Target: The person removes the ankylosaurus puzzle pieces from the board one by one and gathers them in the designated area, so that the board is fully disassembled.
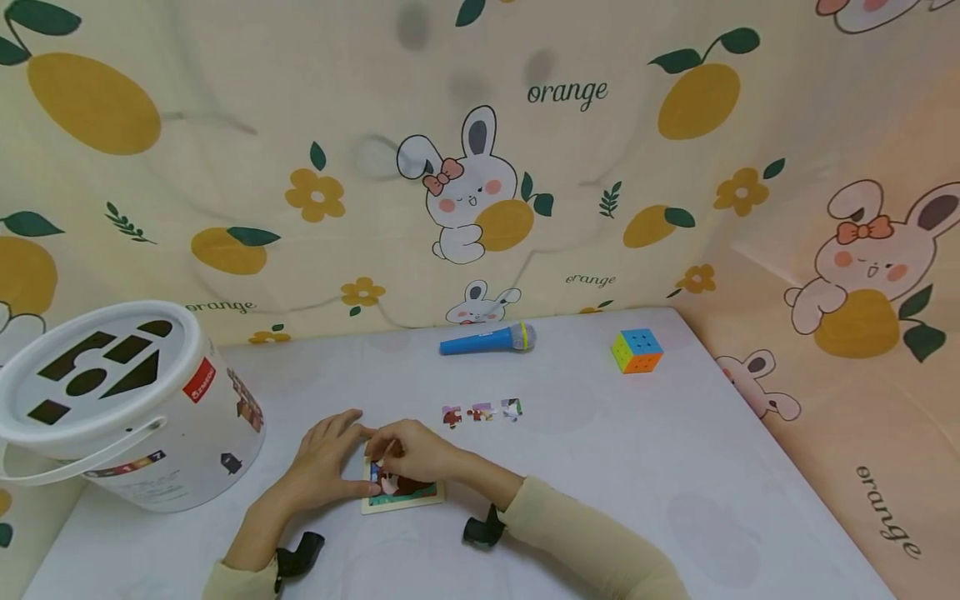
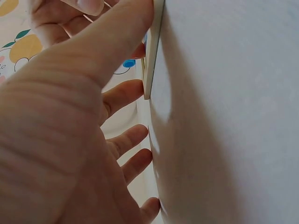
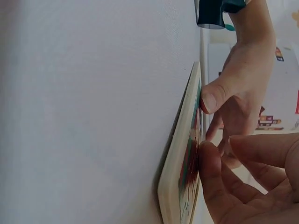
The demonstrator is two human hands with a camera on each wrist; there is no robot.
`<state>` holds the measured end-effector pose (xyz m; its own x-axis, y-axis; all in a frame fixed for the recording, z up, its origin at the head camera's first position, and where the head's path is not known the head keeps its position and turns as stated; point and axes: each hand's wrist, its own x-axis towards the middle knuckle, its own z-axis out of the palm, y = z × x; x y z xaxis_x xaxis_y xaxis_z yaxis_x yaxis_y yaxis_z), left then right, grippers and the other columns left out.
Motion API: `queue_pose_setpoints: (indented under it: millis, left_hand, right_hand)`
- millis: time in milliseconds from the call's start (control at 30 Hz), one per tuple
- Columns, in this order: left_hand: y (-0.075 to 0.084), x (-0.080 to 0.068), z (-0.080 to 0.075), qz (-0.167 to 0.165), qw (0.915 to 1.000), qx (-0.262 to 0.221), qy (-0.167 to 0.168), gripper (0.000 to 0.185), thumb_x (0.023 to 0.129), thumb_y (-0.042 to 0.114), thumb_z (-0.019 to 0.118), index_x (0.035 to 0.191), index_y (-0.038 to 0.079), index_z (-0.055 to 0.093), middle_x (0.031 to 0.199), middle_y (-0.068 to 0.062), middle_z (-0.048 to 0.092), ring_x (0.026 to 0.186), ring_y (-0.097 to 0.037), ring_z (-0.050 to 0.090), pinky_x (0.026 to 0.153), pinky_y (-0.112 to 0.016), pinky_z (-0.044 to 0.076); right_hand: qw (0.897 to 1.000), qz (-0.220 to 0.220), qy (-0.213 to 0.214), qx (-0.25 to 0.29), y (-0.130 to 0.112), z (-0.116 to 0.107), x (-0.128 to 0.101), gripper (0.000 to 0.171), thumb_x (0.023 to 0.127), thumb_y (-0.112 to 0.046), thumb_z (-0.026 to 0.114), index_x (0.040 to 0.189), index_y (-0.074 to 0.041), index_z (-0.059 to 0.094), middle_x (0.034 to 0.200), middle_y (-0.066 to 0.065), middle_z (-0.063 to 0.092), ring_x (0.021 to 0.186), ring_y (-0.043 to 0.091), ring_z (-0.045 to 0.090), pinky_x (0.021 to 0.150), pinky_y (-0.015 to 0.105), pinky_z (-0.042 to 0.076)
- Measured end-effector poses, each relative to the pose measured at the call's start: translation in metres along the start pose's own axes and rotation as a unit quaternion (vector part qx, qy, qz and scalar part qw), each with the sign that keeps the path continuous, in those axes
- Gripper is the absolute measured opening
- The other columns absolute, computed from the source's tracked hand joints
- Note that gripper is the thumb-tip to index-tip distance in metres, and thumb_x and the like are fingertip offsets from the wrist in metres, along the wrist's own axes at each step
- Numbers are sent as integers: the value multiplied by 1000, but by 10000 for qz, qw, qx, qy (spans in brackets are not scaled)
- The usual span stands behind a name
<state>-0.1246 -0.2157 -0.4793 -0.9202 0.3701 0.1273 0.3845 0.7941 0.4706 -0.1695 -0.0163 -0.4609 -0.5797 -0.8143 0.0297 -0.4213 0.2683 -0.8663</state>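
On the white table [image 1: 585, 492], we are seeing the left hand [image 1: 322, 462] and the right hand [image 1: 420, 450] at a small framed puzzle [image 1: 408, 503].
Leftmost, a white lidded bucket [image 1: 187, 437] is standing. Then the left hand is resting released, its fingers spread, its thumb touching the puzzle's left side. Next, the puzzle is lying on the table, partly under the right hand. This hand is bending its fingers down to it; whether they are grasping a piece, we are not able to tell. Farther right, we are noticing three loose pieces [image 1: 481, 412], and behind them a blue microphone [image 1: 483, 340]. Rightmost, a coloured cube [image 1: 637, 351] is standing.
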Motion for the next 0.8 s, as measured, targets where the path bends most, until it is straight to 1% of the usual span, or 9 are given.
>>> queue_pose_setpoints:
  millis: [200,267,333,467,600,700,733,800]
  left_hand:
    - [0,0,0,-22,10000,-59,-15,66,63,62,76,116,27,57,142,-19,37,129,-42,28,99,-67,17]
    - [0,0,0,-25,10000,-72,-20,66,63,62,76,116,27,57,142,-19,37,129,-42,28,100,-67,17]
    - [0,-1,1,-26,10000,-72,-20,66,63,62,76,116,27,57,142,-19,37,129,-42,28,100,-67,17]
    - [0,-1,1,-8,10000,-72,-18,67,63,63,75,117,27,57,142,-19,37,129,-42,28,99,-67,17]
    - [-1,-1,1,14,10000,-79,-10,68,63,64,74,117,27,57,143,-19,36,129,-41,28,99,-67,17]
    - [-2,0,1,31,10000,-57,-10,69,63,64,74,118,27,57,143,-19,36,129,-42,28,99,-67,17]
    - [-2,0,1,39,10000,-44,-9,69,63,63,74,118,27,56,143,-19,36,129,-42,28,99,-67,17]
    - [-3,0,1,60,10000,-39,-6,69,63,63,75,119,26,56,143,-19,36,129,-42,28,99,-67,17]
  right_hand:
    - [9983,120,-272,504,0,3,0,26,81,12,59,106,6,62,100,16,64,58,3,50,54,15,43]
    - [9967,164,-375,694,2,3,0,29,80,13,59,108,7,60,100,19,62,53,3,48,51,15,41]
    - [9957,177,-448,792,2,3,0,30,79,12,60,109,7,60,100,18,62,51,3,48,51,15,42]
    - [9947,164,-562,840,4,3,1,33,78,11,61,110,7,59,104,16,62,51,4,48,53,16,43]
    - [9956,201,-543,736,4,3,2,38,76,9,62,114,6,59,109,13,61,53,3,49,58,16,44]
    - [9975,224,-461,488,5,5,4,38,79,6,62,117,6,58,111,11,61,59,1,52,67,15,46]
    - [9981,228,-420,376,6,5,5,37,80,5,62,117,6,59,107,9,63,60,1,54,70,15,46]
    - [9991,238,-334,117,6,7,6,33,83,2,62,116,5,60,104,8,63,69,1,58,77,15,46]
